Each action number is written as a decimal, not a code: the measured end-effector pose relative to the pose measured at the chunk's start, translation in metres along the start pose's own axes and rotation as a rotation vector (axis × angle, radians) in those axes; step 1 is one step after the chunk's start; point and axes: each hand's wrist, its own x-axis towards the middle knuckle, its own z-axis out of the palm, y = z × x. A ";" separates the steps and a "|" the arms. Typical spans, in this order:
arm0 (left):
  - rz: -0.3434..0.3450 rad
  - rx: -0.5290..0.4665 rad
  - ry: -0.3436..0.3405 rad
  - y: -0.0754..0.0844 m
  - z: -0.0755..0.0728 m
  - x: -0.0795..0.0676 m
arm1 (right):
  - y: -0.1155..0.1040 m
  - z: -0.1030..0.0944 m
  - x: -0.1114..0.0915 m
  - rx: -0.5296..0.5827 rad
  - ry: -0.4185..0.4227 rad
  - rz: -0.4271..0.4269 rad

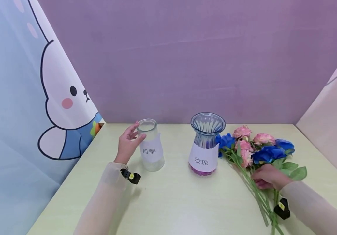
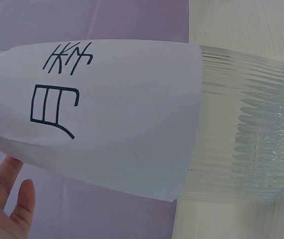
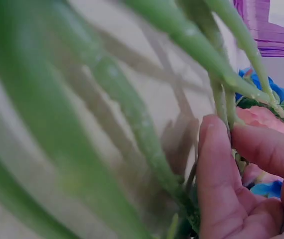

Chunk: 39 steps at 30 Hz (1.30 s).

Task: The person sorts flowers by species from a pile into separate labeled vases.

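Observation:
My left hand (image 1: 127,143) is at the upper left side of a clear glass vase (image 1: 153,165), its relaxed fingers by the rim. A white paper label (image 2: 132,119) with dark handwritten characters wraps that vase. On the right, my right hand (image 1: 269,178) pinches a green flower stem (image 3: 216,99) between thumb and finger. This stem lies among a bunch of flowers with pink blooms (image 1: 263,138) and blue blooms (image 1: 269,154). Which bloom the pinched stem belongs to is hard to see.
A bluish flared glass vase (image 1: 208,125) with a purple base and a white label (image 1: 202,160) stands between the clear vase and the flowers. Behind the pale table (image 1: 180,202) is a purple backdrop (image 1: 197,65). A cartoon-printed cloth (image 1: 16,130) hangs at left.

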 end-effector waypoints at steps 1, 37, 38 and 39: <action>-0.001 0.002 0.002 0.000 0.000 0.000 | -0.001 0.000 0.000 0.003 -0.002 -0.008; 0.026 0.012 0.033 -0.003 0.000 0.000 | -0.033 0.004 -0.017 0.731 0.146 -0.185; 0.029 0.011 0.035 -0.003 0.000 0.000 | -0.034 0.005 -0.018 0.766 0.148 -0.182; 0.031 0.012 0.034 -0.002 0.000 -0.001 | -0.034 0.007 -0.019 0.800 0.149 -0.183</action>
